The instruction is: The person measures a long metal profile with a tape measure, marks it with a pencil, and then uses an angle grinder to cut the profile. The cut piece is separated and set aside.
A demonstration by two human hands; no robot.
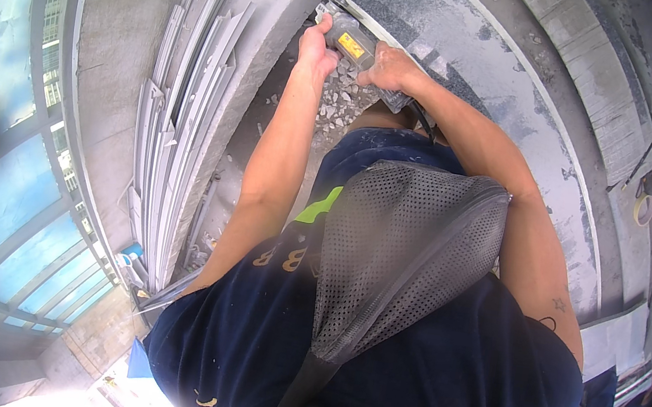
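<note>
At the top middle I hold an angle grinder (pixel 339 36) with a dark grey body and a yellow label, along the pale edge (pixel 369 16) of a speckled grey stone slab (pixel 443 22). My left hand (pixel 316 46) is closed around its front end, thumb up. Farther back, my right hand (pixel 392 68) grips the rear of the body. A black cord (pixel 423 123) runs from the tool's back end toward me. The grinder's disc is hidden, and I cannot tell whether it touches the slab.
Broken stone chips (pixel 337 109) lie below the grinder. Long metal profiles (pixel 180 116) are stacked on the left beside a concrete ledge (pixel 264 53). A roll of tape (pixel 643 211) rests at the right. Large windows (pixel 4 183) line the far left. A mesh bag (pixel 411 249) hangs across my chest.
</note>
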